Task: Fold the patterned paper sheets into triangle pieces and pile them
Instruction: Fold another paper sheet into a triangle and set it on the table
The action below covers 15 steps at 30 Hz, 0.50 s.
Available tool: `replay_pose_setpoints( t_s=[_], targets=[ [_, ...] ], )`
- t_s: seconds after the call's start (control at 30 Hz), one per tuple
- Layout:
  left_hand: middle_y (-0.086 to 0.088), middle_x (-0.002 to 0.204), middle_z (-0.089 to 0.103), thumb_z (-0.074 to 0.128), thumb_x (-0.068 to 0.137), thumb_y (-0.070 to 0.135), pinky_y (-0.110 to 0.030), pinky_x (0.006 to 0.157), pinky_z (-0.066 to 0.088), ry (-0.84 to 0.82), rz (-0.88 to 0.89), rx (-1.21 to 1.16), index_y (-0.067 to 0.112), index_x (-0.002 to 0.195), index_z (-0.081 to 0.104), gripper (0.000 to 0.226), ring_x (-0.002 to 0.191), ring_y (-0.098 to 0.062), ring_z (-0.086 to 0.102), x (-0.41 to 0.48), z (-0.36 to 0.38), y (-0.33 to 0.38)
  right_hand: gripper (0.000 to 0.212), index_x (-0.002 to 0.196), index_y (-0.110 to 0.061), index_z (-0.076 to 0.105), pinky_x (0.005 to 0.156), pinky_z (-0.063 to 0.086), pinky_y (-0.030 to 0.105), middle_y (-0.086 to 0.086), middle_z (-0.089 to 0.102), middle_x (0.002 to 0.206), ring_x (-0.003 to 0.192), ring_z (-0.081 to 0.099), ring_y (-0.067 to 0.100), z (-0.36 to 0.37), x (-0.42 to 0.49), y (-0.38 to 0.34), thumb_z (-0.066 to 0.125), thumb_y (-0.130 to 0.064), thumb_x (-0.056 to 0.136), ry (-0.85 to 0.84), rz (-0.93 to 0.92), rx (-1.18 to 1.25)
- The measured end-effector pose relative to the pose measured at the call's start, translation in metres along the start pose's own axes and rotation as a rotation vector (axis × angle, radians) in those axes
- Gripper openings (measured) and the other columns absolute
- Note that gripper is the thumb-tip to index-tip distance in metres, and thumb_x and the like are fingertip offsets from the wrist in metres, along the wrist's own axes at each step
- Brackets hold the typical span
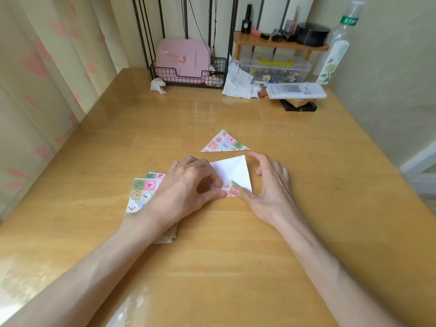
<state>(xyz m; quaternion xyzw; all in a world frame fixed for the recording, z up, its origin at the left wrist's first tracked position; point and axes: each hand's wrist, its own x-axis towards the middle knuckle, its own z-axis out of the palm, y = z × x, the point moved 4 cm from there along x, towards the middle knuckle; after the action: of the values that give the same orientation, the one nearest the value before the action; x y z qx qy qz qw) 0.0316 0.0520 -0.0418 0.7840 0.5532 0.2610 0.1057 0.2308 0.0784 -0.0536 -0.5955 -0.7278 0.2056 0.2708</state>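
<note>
A paper sheet lies white side up on the wooden table, its near corner turned over so the pattern shows. My left hand pinches that turned corner with thumb and fingers. The thumb of my right hand presses on the same corner while its fingers are spread above the sheet's right edge. One folded patterned triangle rests just beyond the sheet. A stack of unfolded patterned sheets sits to the left, partly hidden under my left wrist.
At the back stand a wire basket with a pink case, crumpled tissues, a small wooden shelf with cosmetics, a clear plastic box, a remote-like white box and a tall bottle. A curtain hangs at left.
</note>
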Motion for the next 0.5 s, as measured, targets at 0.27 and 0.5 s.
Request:
replay_pose_setpoints(
  t_s=[0.27,0.5],
  targets=[
    [0.017,0.097,0.063,0.070,0.086,0.057,-0.035,0.088,0.038,-0.007,-0.007,-0.009,0.034,0.090,0.067,0.023,0.105,-0.012,0.051,0.000,0.001,-0.001,0.087,0.146,-0.047,0.038,0.097,0.035,0.026,-0.010,0.044,0.114,0.111,0.034,0.010,-0.005,0.003,0.008,0.087,-0.045,0.075,-0.040,-0.026,0.040],
    [0.017,0.101,0.065,0.074,0.085,0.053,-0.036,0.092,0.037,-0.022,-0.016,-0.013,0.034,0.093,0.070,0.021,0.107,-0.012,0.050,0.000,0.001,-0.002,0.090,0.151,-0.032,0.040,0.107,0.038,0.032,-0.007,0.041,0.121,0.122,0.042,0.016,-0.005,0.004,0.012,0.089,-0.037,0.076,-0.060,0.013,0.087]
  ],
)
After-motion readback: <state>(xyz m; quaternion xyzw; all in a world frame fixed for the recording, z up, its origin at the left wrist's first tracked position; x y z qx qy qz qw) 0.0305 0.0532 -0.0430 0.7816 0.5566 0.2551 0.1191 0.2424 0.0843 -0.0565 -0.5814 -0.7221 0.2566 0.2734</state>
